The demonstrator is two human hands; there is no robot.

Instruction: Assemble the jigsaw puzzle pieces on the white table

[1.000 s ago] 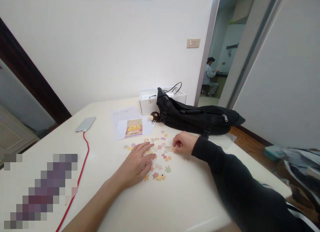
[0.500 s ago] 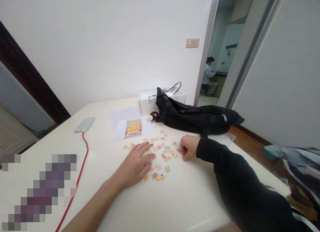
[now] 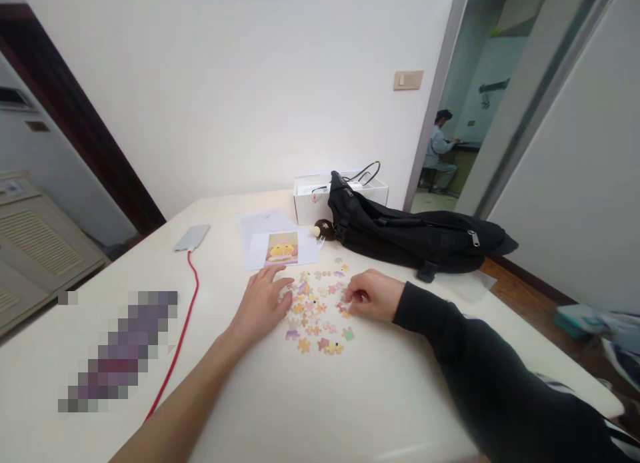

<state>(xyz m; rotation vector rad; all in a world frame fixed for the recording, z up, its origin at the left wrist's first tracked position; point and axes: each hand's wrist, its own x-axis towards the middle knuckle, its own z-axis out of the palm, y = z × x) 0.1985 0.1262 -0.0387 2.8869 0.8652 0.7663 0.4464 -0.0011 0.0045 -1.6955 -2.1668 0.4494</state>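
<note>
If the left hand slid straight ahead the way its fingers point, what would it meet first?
Probably the printed picture sheet: the left hand lies flat at the left edge of the loose puzzle pieces, fingers aimed up-right toward it. Depth is unclear.

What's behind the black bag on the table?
Behind the black bag stands a white box with a dark cable loop rising from it. The bag covers the box's right end; its contents cannot be made out.

Loose pastel puzzle pieces [image 3: 316, 310], scattered flat
</note>
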